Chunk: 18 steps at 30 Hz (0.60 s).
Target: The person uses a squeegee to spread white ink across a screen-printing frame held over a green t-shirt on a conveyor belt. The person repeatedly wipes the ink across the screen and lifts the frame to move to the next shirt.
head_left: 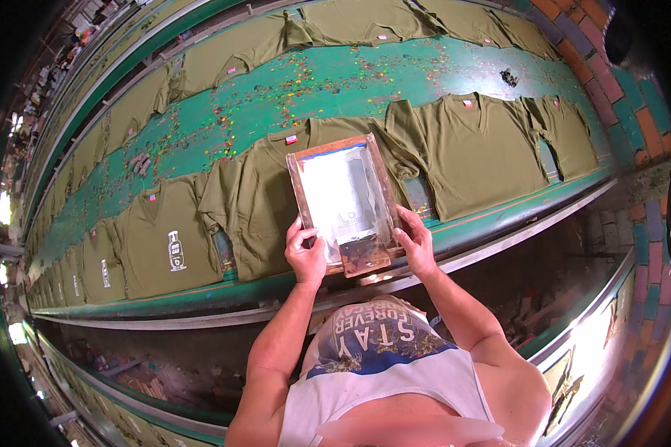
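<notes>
A screen-printing frame (pixel 297 186) with brown wooden sides and a pale mesh is tilted over an olive T-shirt (pixel 255 205) on the long green table. My left hand (pixel 306 255) is closed on the frame's lower left side, fingers along the wood. On the lower right side, my right hand (pixel 417 243) grips the same frame. A stained, wooden-looking block (pixel 364 255), perhaps a squeegee, lies in the frame's near end between my hands. Whether the frame touches the shirt cannot be made out.
To the left, an olive shirt (pixel 149 257) bears a white bottle-shaped print, with more shirts beyond it. Unprinted-looking shirts (pixel 477 156) lie to the right. Coloured specks dot the green tabletop (pixel 335 82). A pale rail (pixel 492 249) edges the table near me.
</notes>
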{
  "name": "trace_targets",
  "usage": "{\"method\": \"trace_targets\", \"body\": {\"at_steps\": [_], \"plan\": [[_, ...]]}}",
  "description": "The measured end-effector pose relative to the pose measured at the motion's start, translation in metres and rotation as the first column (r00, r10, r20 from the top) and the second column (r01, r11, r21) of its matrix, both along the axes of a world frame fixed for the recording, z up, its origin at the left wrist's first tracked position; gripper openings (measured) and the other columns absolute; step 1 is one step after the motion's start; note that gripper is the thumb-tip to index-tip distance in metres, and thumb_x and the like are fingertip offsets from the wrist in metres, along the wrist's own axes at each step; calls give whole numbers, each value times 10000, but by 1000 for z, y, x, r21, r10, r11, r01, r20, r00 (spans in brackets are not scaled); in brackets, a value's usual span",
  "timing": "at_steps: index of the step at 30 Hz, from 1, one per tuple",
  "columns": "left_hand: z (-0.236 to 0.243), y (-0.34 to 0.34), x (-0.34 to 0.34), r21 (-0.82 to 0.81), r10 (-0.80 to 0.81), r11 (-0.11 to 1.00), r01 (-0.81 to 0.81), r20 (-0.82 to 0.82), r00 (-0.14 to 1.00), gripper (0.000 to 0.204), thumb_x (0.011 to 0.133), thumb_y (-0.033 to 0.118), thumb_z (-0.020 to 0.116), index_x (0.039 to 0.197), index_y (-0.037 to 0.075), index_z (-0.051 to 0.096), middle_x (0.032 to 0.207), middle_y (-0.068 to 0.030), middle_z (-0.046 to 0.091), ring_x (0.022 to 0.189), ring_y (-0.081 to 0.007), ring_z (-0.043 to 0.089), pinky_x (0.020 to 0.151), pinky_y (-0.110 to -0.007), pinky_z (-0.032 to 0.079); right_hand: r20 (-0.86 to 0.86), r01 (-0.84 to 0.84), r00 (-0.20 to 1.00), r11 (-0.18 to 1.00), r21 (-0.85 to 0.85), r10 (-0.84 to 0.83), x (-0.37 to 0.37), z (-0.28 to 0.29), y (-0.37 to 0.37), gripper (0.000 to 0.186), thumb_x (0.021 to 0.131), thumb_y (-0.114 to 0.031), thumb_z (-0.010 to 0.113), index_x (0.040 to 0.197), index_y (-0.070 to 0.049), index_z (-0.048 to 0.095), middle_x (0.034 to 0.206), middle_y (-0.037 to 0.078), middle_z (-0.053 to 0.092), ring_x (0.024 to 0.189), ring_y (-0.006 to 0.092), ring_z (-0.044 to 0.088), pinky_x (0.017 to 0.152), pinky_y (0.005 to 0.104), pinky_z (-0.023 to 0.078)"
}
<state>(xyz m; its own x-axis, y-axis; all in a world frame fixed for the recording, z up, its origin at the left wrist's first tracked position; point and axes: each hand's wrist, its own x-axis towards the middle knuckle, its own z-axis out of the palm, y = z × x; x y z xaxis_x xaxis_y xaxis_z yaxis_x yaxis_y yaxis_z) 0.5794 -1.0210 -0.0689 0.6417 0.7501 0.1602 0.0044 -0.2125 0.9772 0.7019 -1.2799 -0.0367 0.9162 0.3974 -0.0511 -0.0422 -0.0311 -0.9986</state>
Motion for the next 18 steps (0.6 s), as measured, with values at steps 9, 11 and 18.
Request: {"method": "trace_targets", "body": {"at_steps": [9,11,18], "plan": [[-9,1,2,-69,6,998,-6,3,1000,198,843,-156,766,969,-5,745,1570,-224,664,1404,-288,688,1118,-393,574,18,-34,999,999,-31,35,4,-3,-2,583,1046,-136,758,1580,46,611,1574,139,614,1455,228,579,1269,385,427],[-9,3,3,-90,-5,996,8,37,999,193,845,-158,767,966,-9,743,1576,-229,663,1408,-284,685,1118,-394,573,34,-48,998,998,-36,50,6,-4,-2,579,1052,-148,755,1576,52,611,1577,146,614,1459,231,577,1272,387,423],[-8,8,1,-208,-11,978,24,66,998,176,852,-154,771,959,-19,739,1618,-260,637,1421,-281,680,1125,-389,566,86,-89,992,993,-75,95,10,-5,-4,546,1045,-137,740,1550,42,637,1568,175,643,1465,273,588,1267,405,436]]}}
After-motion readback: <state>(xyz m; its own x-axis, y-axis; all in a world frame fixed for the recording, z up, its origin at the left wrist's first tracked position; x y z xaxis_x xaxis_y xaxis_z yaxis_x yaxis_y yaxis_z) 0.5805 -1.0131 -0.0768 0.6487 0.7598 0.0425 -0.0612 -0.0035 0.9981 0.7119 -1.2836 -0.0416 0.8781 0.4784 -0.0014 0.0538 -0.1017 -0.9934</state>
